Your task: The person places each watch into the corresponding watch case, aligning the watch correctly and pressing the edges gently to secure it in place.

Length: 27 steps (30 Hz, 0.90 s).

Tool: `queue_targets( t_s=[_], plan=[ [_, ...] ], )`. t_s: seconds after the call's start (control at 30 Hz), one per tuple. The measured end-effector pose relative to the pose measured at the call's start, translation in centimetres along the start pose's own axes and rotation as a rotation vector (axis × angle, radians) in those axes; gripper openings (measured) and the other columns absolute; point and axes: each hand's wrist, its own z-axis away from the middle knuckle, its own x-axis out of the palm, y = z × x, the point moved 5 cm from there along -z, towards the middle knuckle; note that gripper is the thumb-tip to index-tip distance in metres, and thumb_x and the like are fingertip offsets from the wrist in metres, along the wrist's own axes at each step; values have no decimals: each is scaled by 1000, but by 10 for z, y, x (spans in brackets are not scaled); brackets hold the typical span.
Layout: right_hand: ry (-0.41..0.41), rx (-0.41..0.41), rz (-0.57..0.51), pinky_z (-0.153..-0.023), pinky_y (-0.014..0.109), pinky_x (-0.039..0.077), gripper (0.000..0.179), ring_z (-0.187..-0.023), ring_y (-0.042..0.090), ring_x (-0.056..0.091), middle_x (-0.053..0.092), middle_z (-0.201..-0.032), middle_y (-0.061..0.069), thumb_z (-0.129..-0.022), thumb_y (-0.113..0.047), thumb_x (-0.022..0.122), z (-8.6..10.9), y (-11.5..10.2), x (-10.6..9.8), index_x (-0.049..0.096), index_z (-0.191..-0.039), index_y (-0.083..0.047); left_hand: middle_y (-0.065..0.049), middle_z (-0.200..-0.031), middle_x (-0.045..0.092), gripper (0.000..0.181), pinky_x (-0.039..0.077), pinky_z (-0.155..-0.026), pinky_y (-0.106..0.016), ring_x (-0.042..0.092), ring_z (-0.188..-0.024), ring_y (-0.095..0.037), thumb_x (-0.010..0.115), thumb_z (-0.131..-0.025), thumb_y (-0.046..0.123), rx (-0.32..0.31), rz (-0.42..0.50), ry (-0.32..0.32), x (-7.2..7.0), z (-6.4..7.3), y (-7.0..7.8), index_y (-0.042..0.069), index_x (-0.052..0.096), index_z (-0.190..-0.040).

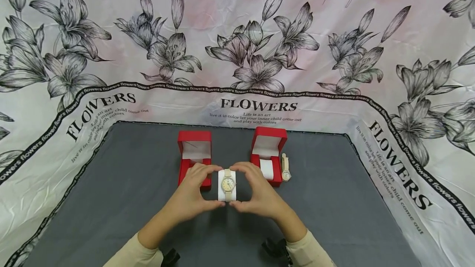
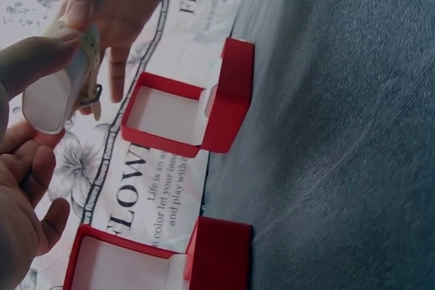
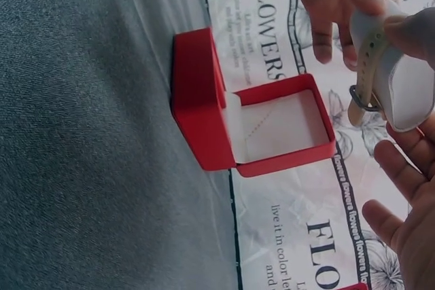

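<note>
A cream-strapped wristwatch (image 1: 228, 184) with a round pale dial is wrapped around a white cushion (image 1: 220, 193). My left hand (image 1: 191, 190) pinches the cushion's left side, fingers at the top edge and thumb at the bottom. On the opposite side my right hand (image 1: 261, 190) grips it in the same way. Both hands hold it up in front of the boxes, dial toward the head camera. The strap's buckle (image 3: 365, 98) and punched holes show in the right wrist view, beside the cushion's smooth white end (image 2: 49, 103) in the left wrist view.
Behind my left hand stands an open red box (image 1: 194, 135) with a white-lined lid. A second open red box (image 1: 269, 132) at right holds a white cushion (image 1: 266, 169). Another cream-strapped watch (image 1: 285, 168) lies beside it on the grey cloth (image 1: 326, 201), bordered by flower-printed fabric.
</note>
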Motion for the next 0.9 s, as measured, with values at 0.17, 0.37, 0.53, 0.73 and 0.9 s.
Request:
queue_targets(
  t_s=[0.17, 0.37, 0.53, 0.73, 0.9],
  plan=[
    [-6, 1, 1, -110, 48, 44, 83, -135, 22, 43, 49, -146, 2, -76, -22, 90, -1, -1, -1, 45, -146, -17, 8, -125, 60, 81, 45, -98, -47, 50, -119, -12, 98, -67, 30, -3, 11, 9, -3, -1, -2, 22, 59, -137],
    [-15, -12, 53, -110, 48, 42, 85, -135, 21, 43, 50, -146, 1, -77, -27, 89, -2, -4, -3, 45, -149, -19, 8, -124, 60, 81, 47, -97, -48, 48, -119, -8, 99, -66, 30, -5, 15, 16, -7, 0, -5, 23, 60, -136],
    [4, -3, 34, -109, 49, 43, 82, -135, 22, 43, 51, -145, 2, -76, -24, 89, -2, -4, 0, 46, -146, -17, 7, -125, 60, 80, 44, -99, -49, 52, -119, -16, 99, -67, 30, -18, 22, 8, -4, -1, -5, 22, 59, -136],
    [9, 17, 23, -108, 50, 44, 81, -135, 22, 43, 50, -145, 2, -75, -23, 89, -2, -5, 2, 47, -144, -17, 10, -126, 59, 81, 48, -96, -46, 53, -119, -18, 98, -67, 29, -41, 31, 3, -3, 1, -3, 24, 59, -137],
    [13, 4, 63, -111, 51, 41, 84, -134, 21, 46, 54, -143, 0, -75, -28, 92, -3, -5, -4, 49, -146, -18, 8, -130, 59, 83, 54, -96, -44, 51, -122, -16, 98, -68, 29, -33, 19, -1, -4, 0, -3, 24, 58, -140]
  ],
)
